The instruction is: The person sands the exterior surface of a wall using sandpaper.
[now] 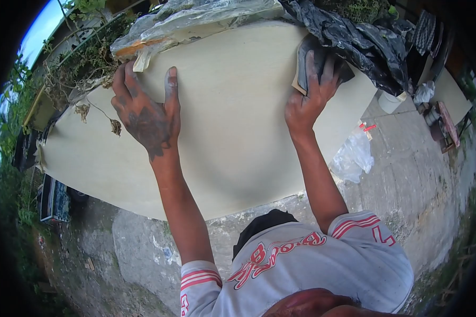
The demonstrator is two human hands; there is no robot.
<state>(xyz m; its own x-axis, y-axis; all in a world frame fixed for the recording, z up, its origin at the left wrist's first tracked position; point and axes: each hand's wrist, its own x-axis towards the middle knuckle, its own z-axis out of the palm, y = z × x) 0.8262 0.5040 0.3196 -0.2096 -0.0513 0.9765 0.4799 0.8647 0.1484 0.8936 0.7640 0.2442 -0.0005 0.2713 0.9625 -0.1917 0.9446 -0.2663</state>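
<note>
A broad cream-coloured panel [232, 105] spans the space in front of me. My left hand [147, 113] lies on its left part, thumb spread away from the fingers, with grey dust on the skin. Its fingertips reach the plastic-covered far edge and hold nothing that I can see. Near the panel's far right edge, my right hand [313, 92] grips a dark sanding block [302, 66], pressing it against the surface. A tan sheet shows along the block's lower left side. Part of the block is hidden under the fingers.
Clear plastic sheeting [195, 24] and crumpled black plastic [349, 39] cover the far edge. Dried vines [82, 66] hang at the left. A clear plastic bag [353, 157] lies right of the panel, with a white bucket [390, 101] beyond it on the concrete floor [402, 158].
</note>
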